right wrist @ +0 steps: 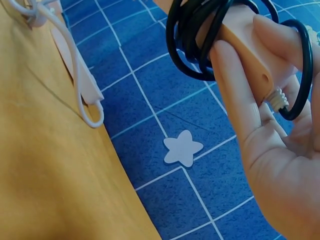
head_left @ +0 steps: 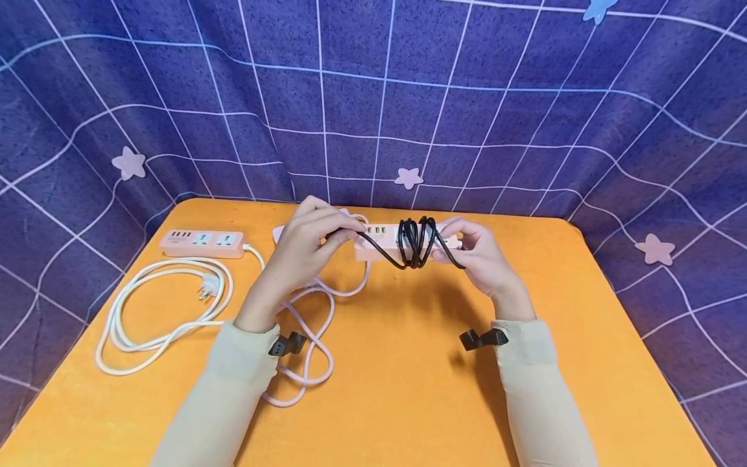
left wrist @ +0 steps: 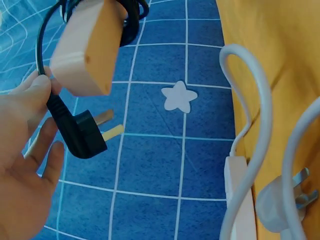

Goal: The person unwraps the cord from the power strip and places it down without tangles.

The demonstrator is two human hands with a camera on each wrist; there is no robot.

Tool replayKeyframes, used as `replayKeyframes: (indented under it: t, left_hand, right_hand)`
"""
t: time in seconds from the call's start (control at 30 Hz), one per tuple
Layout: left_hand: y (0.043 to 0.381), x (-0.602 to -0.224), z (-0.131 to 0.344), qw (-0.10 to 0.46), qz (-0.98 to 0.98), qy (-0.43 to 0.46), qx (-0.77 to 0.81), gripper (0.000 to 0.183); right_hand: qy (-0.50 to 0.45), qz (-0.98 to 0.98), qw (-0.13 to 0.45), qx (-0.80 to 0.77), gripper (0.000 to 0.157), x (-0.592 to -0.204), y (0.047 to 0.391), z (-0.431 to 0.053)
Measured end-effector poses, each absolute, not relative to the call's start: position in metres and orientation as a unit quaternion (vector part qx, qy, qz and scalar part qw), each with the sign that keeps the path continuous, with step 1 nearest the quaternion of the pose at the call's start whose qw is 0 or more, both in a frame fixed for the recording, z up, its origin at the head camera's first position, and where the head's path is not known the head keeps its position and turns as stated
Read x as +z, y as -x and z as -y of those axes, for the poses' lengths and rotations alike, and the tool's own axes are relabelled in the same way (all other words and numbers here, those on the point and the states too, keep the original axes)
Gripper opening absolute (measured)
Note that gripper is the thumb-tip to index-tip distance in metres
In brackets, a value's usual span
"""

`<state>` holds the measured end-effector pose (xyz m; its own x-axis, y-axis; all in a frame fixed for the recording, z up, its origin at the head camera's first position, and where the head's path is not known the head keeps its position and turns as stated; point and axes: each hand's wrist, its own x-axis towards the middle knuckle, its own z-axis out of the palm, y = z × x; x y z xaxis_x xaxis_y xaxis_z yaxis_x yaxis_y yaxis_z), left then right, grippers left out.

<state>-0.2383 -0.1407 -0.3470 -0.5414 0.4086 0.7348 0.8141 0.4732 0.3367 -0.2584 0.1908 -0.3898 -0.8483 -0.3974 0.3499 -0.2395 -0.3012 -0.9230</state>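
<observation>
A pink power strip [head_left: 366,251] with USB ports is held up over the far part of the table. Its black cord [head_left: 414,243] is wound several times round the strip's middle. My right hand [head_left: 481,256] grips the strip's right end, thumb and fingers on opposite sides, where the cord comes out in a loop. At the other end my left hand [head_left: 303,240] pinches the cord between thumb and finger, just behind the black plug [left wrist: 85,132]. In the left wrist view the plug hangs below the fingertips, prongs pointing away from the palm.
On the orange table [head_left: 420,389], a second pink power strip [head_left: 201,243] lies at left with its coiled white cord [head_left: 125,292] and plug [head_left: 209,285]. A loose pale pink cord [head_left: 327,363] and another strip [head_left: 277,232] lie partly behind my left arm. A blue grid curtain [head_left: 362,117] stands behind.
</observation>
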Motion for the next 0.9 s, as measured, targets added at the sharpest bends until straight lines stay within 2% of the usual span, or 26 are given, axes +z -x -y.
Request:
replayKeyframes:
  t: [0.3,0.47,0.63,0.9]
  left_hand:
    - [0.233,-0.341,0.137,0.299,0.810,0.379,-0.331,0.015]
    - [0.231,-0.339,0.138,0.285,0.808,0.394,-0.332,0.016]
    - [0.230,-0.338,0.138,0.244,0.812,0.409,-0.338,0.015]
    - [0.228,-0.339,0.140,0.135,0.838,0.403,-0.343,0.014]
  right_hand:
    - [0.229,-0.581,0.001,-0.781,0.042,-0.385,0.257,-0.188]
    - [0.200,-0.565,-0.026,-0.800,0.043,-0.383,0.258,-0.187]
    - [0.190,-0.545,-0.040,-0.816,0.042,-0.381,0.259,-0.189]
    - [0.196,-0.535,-0.048,-0.821,0.042,-0.378,0.257,-0.190]
